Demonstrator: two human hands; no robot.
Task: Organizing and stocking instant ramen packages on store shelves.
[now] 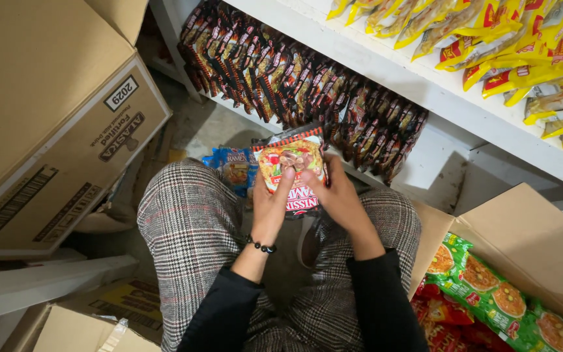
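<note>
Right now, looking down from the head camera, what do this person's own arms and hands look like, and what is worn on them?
Both arms wear long black sleeves ending at the wrists. The left hand is bare, with a thin bracelet of dark beads around its wrist. The right hand is bare too, with no ring, watch or glove visible.

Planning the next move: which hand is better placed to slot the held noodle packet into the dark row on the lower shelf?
Probably the right hand. It grips the noodle packet on the side nearest the dark packet row; the left hand sits further away.
</note>
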